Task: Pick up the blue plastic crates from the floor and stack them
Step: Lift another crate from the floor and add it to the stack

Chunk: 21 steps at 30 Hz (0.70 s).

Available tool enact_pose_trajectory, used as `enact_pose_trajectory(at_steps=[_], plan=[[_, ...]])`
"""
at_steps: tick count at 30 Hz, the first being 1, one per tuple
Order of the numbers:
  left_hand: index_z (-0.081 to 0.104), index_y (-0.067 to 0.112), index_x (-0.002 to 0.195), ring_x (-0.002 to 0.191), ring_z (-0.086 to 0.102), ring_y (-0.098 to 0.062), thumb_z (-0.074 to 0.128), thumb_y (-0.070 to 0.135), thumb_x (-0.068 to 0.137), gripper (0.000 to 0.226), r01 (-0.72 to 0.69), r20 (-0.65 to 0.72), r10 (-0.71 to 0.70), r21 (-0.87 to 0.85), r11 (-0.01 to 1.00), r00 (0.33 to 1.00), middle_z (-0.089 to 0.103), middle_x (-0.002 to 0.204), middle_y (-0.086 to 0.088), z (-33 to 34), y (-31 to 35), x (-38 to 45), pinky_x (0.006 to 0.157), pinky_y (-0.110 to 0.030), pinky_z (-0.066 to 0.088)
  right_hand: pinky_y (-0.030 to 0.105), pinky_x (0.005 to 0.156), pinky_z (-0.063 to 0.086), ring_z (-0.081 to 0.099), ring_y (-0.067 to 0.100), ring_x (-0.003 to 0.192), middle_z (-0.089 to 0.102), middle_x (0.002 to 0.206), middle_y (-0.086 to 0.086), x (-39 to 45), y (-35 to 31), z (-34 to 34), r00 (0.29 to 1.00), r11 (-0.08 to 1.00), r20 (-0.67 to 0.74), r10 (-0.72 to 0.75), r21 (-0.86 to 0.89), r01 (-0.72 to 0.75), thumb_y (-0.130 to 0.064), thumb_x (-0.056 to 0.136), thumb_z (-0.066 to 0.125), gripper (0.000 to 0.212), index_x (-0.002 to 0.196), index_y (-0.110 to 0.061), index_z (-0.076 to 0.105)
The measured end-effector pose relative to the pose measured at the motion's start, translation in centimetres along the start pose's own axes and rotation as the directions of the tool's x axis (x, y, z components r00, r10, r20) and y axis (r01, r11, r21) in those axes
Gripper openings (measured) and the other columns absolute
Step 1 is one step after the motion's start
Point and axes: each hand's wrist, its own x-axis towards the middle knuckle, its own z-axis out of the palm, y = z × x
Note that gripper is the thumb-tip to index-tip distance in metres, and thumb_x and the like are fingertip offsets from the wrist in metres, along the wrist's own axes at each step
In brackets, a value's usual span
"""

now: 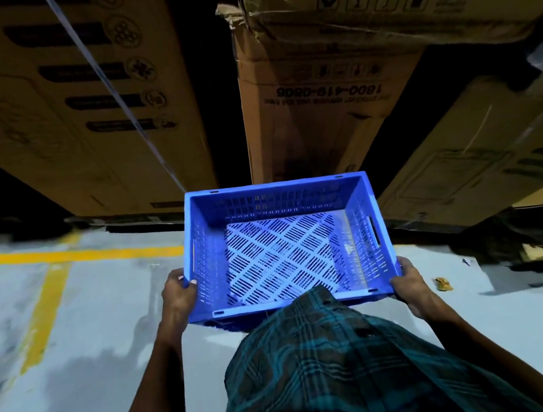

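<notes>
blue plastic crate [282,246] held level between both hands, clear of the floor, its near rim against the plaid shirt [322,365]. left hand [179,299] grasping the near left corner, thumb hooked over the rim, fingers wrapped under the slotted side wall. right hand [408,283] grasping the near right corner, fingers curled round the outer edge below the rim. open top facing up, nothing inside; lattice bottom with diamond slots, a handle slot in the wall just ahead of the right hand.

beyond the crate's far rim, tall cardboard cartons [70,104] with printed icons, a dark gap between the stacks. one carton [318,102] straight ahead of the hands showing an upside-down phone number. thin white strap [118,98] running diagonally across the left carton down toward the crate's far left corner. below and left of the left hand, grey painted floor [107,331] crossed by yellow lines [83,254], a darker damp-looking patch nearer the body. right of the right hand, a small crumpled yellowish scrap [443,284] lying on the floor, well apart from the crate.
</notes>
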Motion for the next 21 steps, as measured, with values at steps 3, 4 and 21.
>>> enact_pose_trajectory(at_steps=[3,4,21], plan=[[0.053,0.006,0.126,0.095,0.064,-0.035,0.061,0.012,0.090,0.037,0.027,-0.009,-0.026,0.044,0.999,1.000,0.064,0.114,-0.019,0.2,0.3,-0.1,0.077,-0.039,0.052,0.029,0.054,0.054,0.062,0.024,0.079,0.060,0.117,0.015,0.9,0.5,-0.5,0.998,0.994,0.032,0.053,-0.098,-0.049,0.009,0.087,0.044,0.056,0.138,-0.013,0.036],[0.053,0.005,0.126,0.095,0.063,-0.037,0.062,0.014,0.089,0.038,0.042,-0.014,-0.041,0.072,0.996,0.999,0.064,0.114,-0.020,0.3,0.2,0.0,0.078,-0.040,0.052,0.033,0.059,0.052,0.061,0.026,0.080,0.060,0.116,0.013,1.0,0.4,-0.6,0.997,0.987,0.033,0.075,-0.145,-0.069,0.007,0.087,0.044,0.058,0.139,-0.016,0.034],[0.061,0.004,0.091,0.074,0.070,-0.037,0.071,0.021,0.084,0.021,0.128,0.055,-0.131,0.043,0.991,0.990,0.066,0.095,-0.021,-3.3,-1.6,-0.3,0.057,-0.054,0.059,0.034,0.058,0.051,0.062,0.030,0.082,0.061,0.117,0.012,1.3,0.9,2.0,1.000,0.954,-0.018,0.026,-0.298,-0.030,0.001,0.088,0.047,0.066,0.147,-0.023,0.028]])
